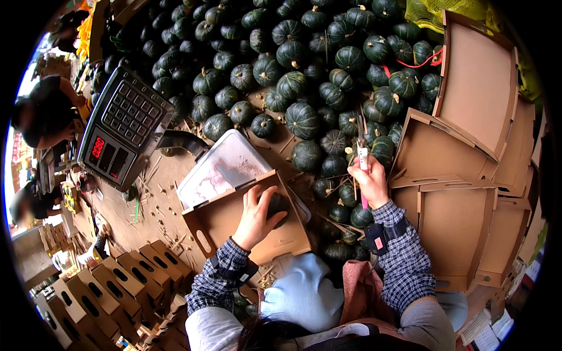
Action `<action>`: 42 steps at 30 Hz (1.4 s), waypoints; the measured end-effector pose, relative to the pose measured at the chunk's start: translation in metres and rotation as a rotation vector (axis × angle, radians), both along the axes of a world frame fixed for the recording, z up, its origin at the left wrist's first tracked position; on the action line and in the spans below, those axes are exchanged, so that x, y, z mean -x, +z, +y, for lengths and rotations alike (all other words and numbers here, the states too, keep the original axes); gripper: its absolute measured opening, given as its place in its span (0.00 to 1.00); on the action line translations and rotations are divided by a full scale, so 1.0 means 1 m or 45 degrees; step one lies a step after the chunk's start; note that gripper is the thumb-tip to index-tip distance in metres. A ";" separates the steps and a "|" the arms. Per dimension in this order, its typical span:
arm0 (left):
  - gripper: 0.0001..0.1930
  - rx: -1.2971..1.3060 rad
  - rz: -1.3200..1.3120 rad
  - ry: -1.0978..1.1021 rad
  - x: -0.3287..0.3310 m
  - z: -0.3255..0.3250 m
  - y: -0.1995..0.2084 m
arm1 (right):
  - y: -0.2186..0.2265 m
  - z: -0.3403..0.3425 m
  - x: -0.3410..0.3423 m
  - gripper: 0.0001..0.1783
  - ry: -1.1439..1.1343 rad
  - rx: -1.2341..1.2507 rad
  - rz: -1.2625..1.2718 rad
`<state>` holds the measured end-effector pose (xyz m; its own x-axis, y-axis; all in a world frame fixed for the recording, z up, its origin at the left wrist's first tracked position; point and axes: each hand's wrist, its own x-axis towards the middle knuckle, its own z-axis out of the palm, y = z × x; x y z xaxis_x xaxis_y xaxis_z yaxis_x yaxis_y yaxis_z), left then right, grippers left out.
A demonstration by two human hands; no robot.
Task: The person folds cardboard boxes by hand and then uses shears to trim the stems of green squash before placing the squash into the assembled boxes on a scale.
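My left hand [256, 217] curls over a small dark green pumpkin [277, 206] inside a shallow cardboard box [225, 217]. The box sits tilted across the metal platform [221, 167] of a digital scale, whose keypad and display unit [120, 128] stands to the left with red lit digits. In my right hand [372, 180] is a pair of pruning shears [363, 157] with white and pink handles, its narrow blades pointing away from me. Just beyond the blades lie more green pumpkins [334, 142]. My palm hides part of the pumpkin in the box.
A large heap of pumpkins [290, 55] covers the floor ahead. Open cardboard boxes [451, 228] overlap on the right, below a yellow-green net [430, 13]. Rows of folded boxes [111, 286] stand at lower left. Cut stems [170, 237] litter the floor. People [50, 111] are at far left.
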<state>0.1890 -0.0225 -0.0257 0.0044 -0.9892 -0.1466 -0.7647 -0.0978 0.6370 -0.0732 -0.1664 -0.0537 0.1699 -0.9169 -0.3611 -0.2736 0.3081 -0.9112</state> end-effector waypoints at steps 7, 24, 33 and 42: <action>0.34 0.254 -0.233 -0.003 0.002 -0.222 -0.020 | -0.017 -0.002 -0.002 0.09 -0.132 -0.225 -0.176; 0.29 -0.314 2.636 0.481 0.004 -0.099 0.053 | 0.083 0.018 -0.043 0.39 0.365 0.868 0.602; 0.38 -0.461 2.470 0.272 0.015 -0.036 0.052 | 0.102 0.013 -0.023 0.33 0.812 0.901 0.797; 0.42 -0.179 1.780 0.644 0.013 -0.025 0.044 | 0.020 -0.042 -0.032 0.14 0.641 0.652 0.614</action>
<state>0.1761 -0.0478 0.0188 0.1127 -0.9036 -0.4133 0.5728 -0.2808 0.7701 -0.0412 -0.2081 -0.0338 0.5340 -0.8433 -0.0610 -0.6595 -0.3703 -0.6542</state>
